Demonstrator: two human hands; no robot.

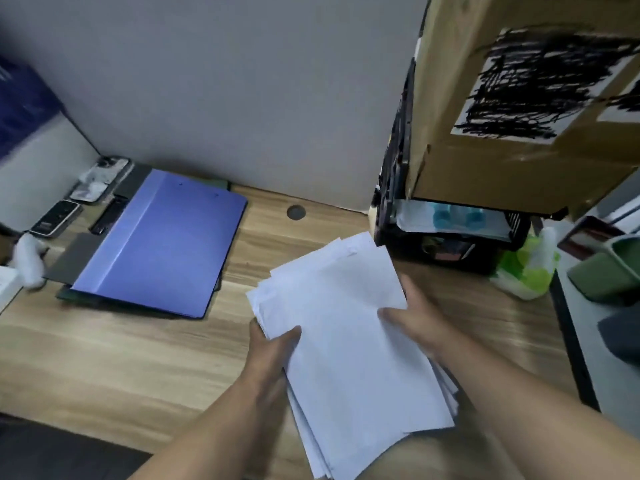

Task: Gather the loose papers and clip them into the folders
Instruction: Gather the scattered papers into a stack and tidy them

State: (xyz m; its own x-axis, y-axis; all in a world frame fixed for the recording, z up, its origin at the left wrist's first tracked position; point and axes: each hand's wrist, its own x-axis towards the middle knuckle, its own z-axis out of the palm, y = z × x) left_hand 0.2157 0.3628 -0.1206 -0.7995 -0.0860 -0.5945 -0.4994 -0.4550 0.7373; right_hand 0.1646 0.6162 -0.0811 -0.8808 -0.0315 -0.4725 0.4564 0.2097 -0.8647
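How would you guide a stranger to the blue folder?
Start at the wooden desk. On its left side the blue folder lies closed on darker folders. Unlike the white papers held to its right, it is violet-blue with a crease.

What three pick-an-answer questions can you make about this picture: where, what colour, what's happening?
1. Where does the folder lie?
A. left of the papers
B. right of the papers
C. on top of them

2. What colour is the folder?
A. red
B. blue
C. yellow

3. What is happening to the papers?
A. clipped into the folder
B. crumpled up
C. held by the left hand and right hand

Answers: 1 A, it lies leftward on the desk; 2 B, its cover is blue; 3 C, both grip the stack's edges.
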